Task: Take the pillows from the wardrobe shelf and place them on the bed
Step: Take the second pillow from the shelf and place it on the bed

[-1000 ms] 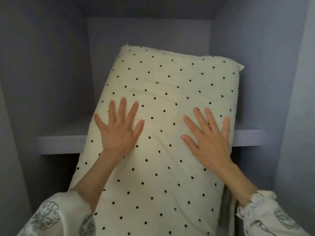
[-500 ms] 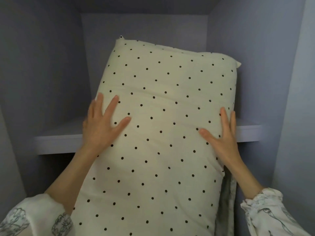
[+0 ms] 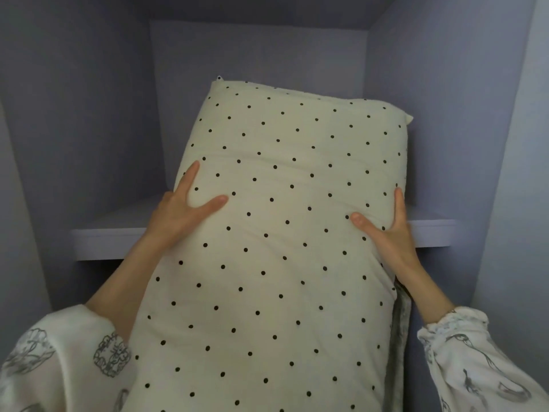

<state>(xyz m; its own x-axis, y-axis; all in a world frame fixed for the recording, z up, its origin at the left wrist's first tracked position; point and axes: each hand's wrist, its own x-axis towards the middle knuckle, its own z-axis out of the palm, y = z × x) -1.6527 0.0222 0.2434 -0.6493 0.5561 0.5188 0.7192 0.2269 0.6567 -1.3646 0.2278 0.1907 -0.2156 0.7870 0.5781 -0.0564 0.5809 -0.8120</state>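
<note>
A long cream pillow with small black dots [image 3: 282, 233] leans tilted out of the wardrobe, its upper part over the pale shelf [image 3: 107, 236] and its lower part hanging down towards me. My left hand [image 3: 181, 215] grips the pillow's left edge, thumb on the front and fingers wrapping behind. My right hand [image 3: 386, 230] clamps the right edge the same way, thumb pressing a dent into the fabric. A strip of grey patterned cloth [image 3: 401, 337] shows along the pillow's lower right side; what it belongs to is hidden.
The wardrobe's lilac side walls [image 3: 74, 129] and back wall [image 3: 258, 60] close in on the left, right and behind. The shelf's front edge runs across at hand height, with a dark recess [image 3: 86, 281] beneath it.
Both hands have slid from lying flat on the pillow's front outward to its side edges and closed on them. The pillow sits slightly lower in view.
</note>
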